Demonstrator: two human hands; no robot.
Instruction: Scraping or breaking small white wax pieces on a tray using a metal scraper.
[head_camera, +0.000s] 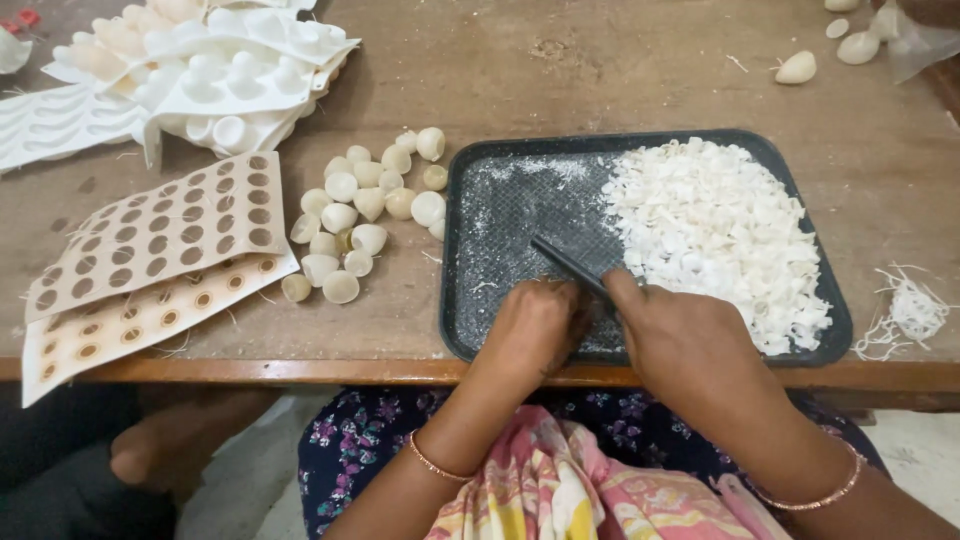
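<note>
At lower centre, right hand (680, 340) grips a dark blade (572, 267), left hand (535, 325) clenched; trimmings (715, 235) fill half the black tray (480, 330), shells (350, 215) wait.

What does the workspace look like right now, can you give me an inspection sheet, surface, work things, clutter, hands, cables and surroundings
Surface: brown wooden table, scuffed, with white specks and threads.
Job's things: black tray at the front edge, white shavings heaped on its right half, white dust on its left; thin dark tool lying over the tray.
Clutter: cream round shells left of the tray; perforated sheets at the left edge; white moulded trays top left; a few more shells top right; stringy white scraps far right.
Hands: left hand closed over the tray's front; right hand holding the tool.
Cables: nothing seen.
Surroundings: floral clothing below; pale floor.
</note>
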